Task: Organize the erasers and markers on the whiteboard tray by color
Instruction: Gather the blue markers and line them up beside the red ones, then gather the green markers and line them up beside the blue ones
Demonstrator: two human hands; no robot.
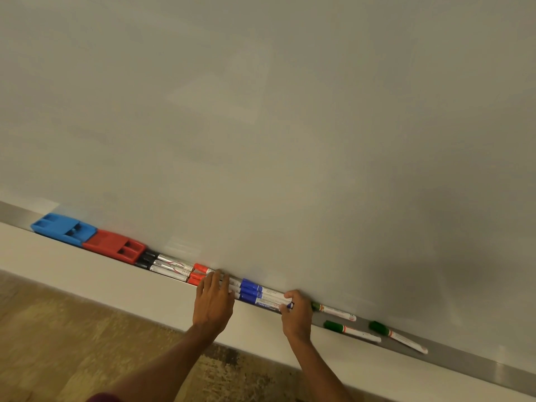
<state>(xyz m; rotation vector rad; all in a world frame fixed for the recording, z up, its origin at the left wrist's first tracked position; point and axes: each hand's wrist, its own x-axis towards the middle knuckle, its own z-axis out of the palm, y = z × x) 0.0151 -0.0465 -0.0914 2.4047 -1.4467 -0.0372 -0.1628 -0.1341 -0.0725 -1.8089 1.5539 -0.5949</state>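
Two erasers sit at the left end of the whiteboard's metal tray (464, 361) in the head view: a blue eraser (63, 229) at the far end and a red eraser (114, 245) touching its right end. Just right of the red eraser lie three black markers (166, 266), side by side with their caps against it. Next come the red markers (199, 273), caps to the left and barrels largely covered by the left hand (213, 303). After them lie three blue markers (251, 289), packed together with caps to the left.

The left hand's grip is loose: its fingers lie nearly straight across the red markers' barrels and reach close to the blue caps, pressing down rather than closing round anything. The right hand (297, 312) has its grip closed on the right ends of the blue markers, with fingers curled over them and the thumb tip at the end of the nearest one.

Right of that hand, three green markers lie loose on the tray and apart from each other. One green marker (338, 311) lies near the board, its cap partly hidden by the right hand. A second green marker (351, 331) lies nearer the tray's front edge, and a third green marker (398, 337) lies furthest right.

The whiteboard (261, 111) above is bare and grey-white. Below the tray runs a white ledge (87, 275), and under it a brown patterned floor (52, 338). A dark red sleeve (103, 398) shows at the bottom edge.
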